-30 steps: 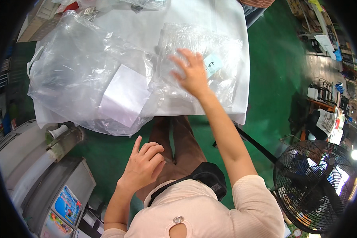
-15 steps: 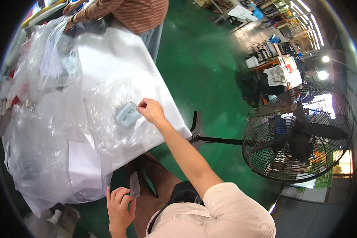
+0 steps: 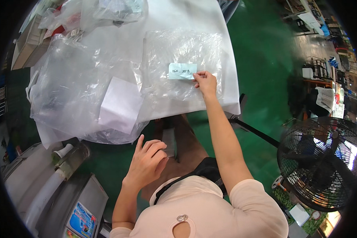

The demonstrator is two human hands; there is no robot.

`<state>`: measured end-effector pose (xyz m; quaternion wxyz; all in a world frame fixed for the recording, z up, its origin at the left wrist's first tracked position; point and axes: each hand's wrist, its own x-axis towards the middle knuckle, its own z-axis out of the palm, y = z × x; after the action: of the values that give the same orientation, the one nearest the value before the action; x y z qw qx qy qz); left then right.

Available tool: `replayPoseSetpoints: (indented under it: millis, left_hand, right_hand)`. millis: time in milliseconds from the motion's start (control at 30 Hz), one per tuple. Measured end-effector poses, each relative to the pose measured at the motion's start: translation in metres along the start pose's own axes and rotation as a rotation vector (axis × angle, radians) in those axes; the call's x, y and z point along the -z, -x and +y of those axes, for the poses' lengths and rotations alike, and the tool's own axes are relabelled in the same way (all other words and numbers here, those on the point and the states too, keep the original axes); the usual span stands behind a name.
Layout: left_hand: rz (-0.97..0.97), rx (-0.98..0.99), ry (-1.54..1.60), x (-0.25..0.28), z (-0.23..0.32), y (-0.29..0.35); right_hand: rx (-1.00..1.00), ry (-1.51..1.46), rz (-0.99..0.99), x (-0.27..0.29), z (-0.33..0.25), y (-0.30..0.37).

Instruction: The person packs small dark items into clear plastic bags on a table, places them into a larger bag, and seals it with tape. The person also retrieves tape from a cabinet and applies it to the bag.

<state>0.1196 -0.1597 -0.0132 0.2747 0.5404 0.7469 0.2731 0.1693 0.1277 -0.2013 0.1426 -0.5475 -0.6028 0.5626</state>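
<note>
A small pale blue paper slip point(image 3: 182, 71) with handwriting lies over a clear plastic bag point(image 3: 166, 47) on the white-covered table. My right hand point(image 3: 206, 83) pinches the slip's right end between thumb and fingers. Below the near table edge, my left hand point(image 3: 146, 162) hangs in the air with nothing in it, its index finger stretched out and the others loosely bent. Nearest to that hand are a larger clear plastic bag point(image 3: 67, 87) and a white sheet of paper point(image 3: 122, 105), both at the table's near left part.
More filled plastic bags point(image 3: 115, 12) lie at the far left of the table, beside a cardboard box point(image 3: 29, 43). A black standing fan point(image 3: 321, 162) is at the right. Grey equipment with a pale pipe point(image 3: 43, 194) stands at the lower left.
The view has swung left and down, so the table sits further right and the co-worker is mostly out of sight. My right hand still pinches the slip, which appears flatter and sharper.
</note>
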Motion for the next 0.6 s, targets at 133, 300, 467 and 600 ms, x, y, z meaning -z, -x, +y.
replayPoseSetpoints:
  millis: [133,300,467,600]
  left_hand:
    - [0.001,0.005,0.006,0.000,-0.001,0.002]
    - [0.010,0.010,0.009,0.000,-0.007,0.004]
    - [0.008,0.005,-0.024,0.003,-0.006,0.008]
    - [0.032,0.014,-0.045,0.006,-0.002,0.012]
  right_hand:
    - [0.042,0.153,0.017,0.004,-0.008,-0.003]
    - [0.029,0.202,0.047,0.009,-0.012,-0.010]
    - [0.029,0.238,0.038,0.010,-0.012,-0.012]
    - [0.007,0.335,0.046,0.014,-0.019,-0.005]
